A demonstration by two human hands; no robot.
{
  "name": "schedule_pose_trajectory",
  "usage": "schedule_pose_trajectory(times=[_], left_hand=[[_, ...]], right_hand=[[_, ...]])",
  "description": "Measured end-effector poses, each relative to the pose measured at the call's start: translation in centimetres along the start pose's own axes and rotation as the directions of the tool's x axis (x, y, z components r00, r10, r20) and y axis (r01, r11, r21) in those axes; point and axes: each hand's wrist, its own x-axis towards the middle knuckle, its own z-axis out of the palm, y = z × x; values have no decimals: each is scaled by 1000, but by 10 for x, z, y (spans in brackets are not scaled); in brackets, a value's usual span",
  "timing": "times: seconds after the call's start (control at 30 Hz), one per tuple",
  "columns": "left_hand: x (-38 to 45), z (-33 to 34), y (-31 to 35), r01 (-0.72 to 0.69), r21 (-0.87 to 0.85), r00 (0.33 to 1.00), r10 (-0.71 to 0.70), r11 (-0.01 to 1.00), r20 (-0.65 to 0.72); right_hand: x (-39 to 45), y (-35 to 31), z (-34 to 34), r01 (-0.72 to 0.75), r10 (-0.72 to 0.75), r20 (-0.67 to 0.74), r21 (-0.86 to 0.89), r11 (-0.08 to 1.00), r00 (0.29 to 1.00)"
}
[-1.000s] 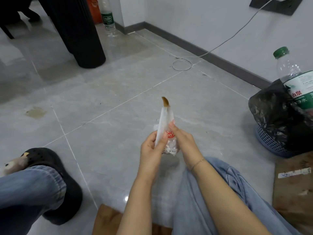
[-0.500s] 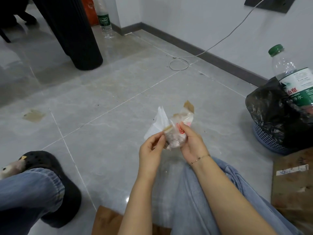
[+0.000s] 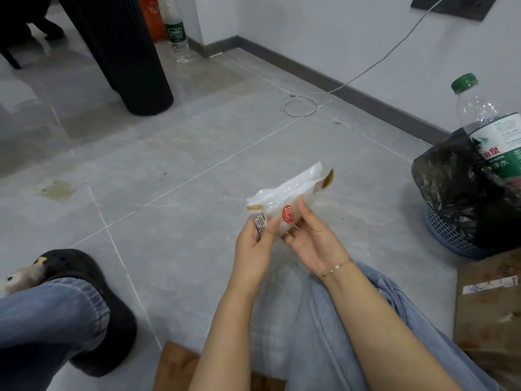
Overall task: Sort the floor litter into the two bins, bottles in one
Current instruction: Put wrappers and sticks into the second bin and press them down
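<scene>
Sorting now: both hands, left hand [image 3: 255, 245] and right hand [image 3: 313, 241], pinch a clear wrapper [image 3: 284, 204].
Done: large bottle [image 3: 492, 131] binned in lined basket [image 3: 451, 235].
Left: wrapper; far bottle [image 3: 176, 35].

Thin, clear, crinkled plastic film with a glossy sheen for the wrapper [image 3: 284, 200], printed with 1 red seal and edged in matt brown. Smooth, polished grey stone-look tile with soft reflections for the floor [image 3: 174, 153]; glossy wrinkled black plastic for the bin liner [image 3: 451, 182] over a perforated matt blue plastic basket [image 3: 448, 235]; transparent ribbed plastic with a green cap for the large bottle [image 3: 487, 122]. Worn, scuffed brown cardboard [image 3: 490, 306], soft faded blue denim on the jeans [image 3: 338, 334], matt black foam on the clog [image 3: 84, 266], fine metal in the bracelet chain [image 3: 337, 267].
</scene>
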Motion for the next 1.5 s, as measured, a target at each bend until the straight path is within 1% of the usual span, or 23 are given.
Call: schedule_pose_trajectory(times=[0.1, 0.2, 0.3, 0.33, 0.37, 0.4, 0.47, 0.5, 0.53, 0.57, 0.7, 0.77, 0.9, 1.0, 1.1, 1.17, 1.23, 1.3, 1.33, 1.37, 1.4, 1.47, 1.5], left_hand=[[4, -4, -2, 34, -14, 999, -34, 999, -18], [3, 0, -6, 77, 1, 995, -76, 997, -65], [0, 4, -18, 103, 131, 970, -71, 986, -231], [-1, 3, -23, 141, 151, 950, -91, 979, -300], [-1, 3, -24, 197, 121, 925, -143, 973, -352], [-1, 2, -22, 261, 44, 908, -230, 964, -349], [-1, 0, -19, 351, -192, 905, -385, 916, -181], [-1, 0, -16, 368, -290, 908, -409, 883, -93], [0, 1, -12, 357, -354, 918, -395, 865, -40], [2, 3, -8, 331, -385, 930, -367, 862, -23], [4, 21, 17, 238, -471, 965, -261, 849, 18], [2, 39, 30, 209, -486, 974, -225, 848, 27], [-11, 93, 51, 183, -471, 982, -186, 863, 41], [-27, 144, 62, 231, -453, 972, -189, 861, 137], [-53, 200, 70, 305, -419, 939, -196, 855, 282], [-74, 237, 76, 340, -384, 904, -186, 859, 384], [-91, 267, 79, 361, -338, 860, -170, 869, 482], [-105, 294, 80, 367, -229, 776, -161, 902, 610], [-109, 303, 79, 324, -141, 737, -156, 936, 658], [-114, 313, 78, 245, -49, 708, -144, 968, 692], [-117, 319, 76, 138, 32, 695, -120, 990, 709], [-124, 333, 71, -144, 145, 673, -10, 979, 739], [-128, 342, 69, -305, 171, 644, 71, 937, 762]], right_hand=[[1, 3, 2, 15, -13, -52, 28, 1000, 999], [4, 6, 1, 61, -48, -185, 68, 996, 982], [6, 8, -1, 106, -83, -252, 81, 991, 964], [7, 8, -3, 117, -91, -258, 85, 990, 962], [7, 8, -3, 122, -94, -258, 94, 988, 962], [7, 7, -2, 122, -93, -246, 107, 987, 965], [6, 5, 0, 135, -104, -229, 124, 983, 968], [5, 3, 2, 153, -121, -232, 124, 980, 965], [4, 0, 4, 179, -148, -239, 115, 977, 960], [2, -4, 7, 211, -181, -246, 102, 972, 952], [-20, -28, 15, 310, -283, -273, 61, 949, 919], [-39, -42, 16, 364, -333, -336, 35, 931, 881], [-86, -79, 8, 531, -488, -493, -61, 845, 720], [-124, -115, -8, 623, -574, -570, -134, 771, 587], [-165, -151, -27, 725, -630, -636, -157, 670, 445], [-194, -172, -41, 790, -674, -673, -217, 573, 304], [-219, -191, -56, 810, -730, -663, -332, 484, 165], [-249, -213, -74, 772, -787, -615, -473, 424, 55], [-262, -224, -82, 737, -810, -586, -535, 412, 27], [-277, -238, -92, 687, -833, -554, -607, 399, -6], [-291, -252, -101, 621, -859, -512, -683, 386, -30], [-323, -281, -119, 422, -918, -390, -846, 325, -76], [-339, -297, -128, 306, -945, -313, -913, 271, -95]])
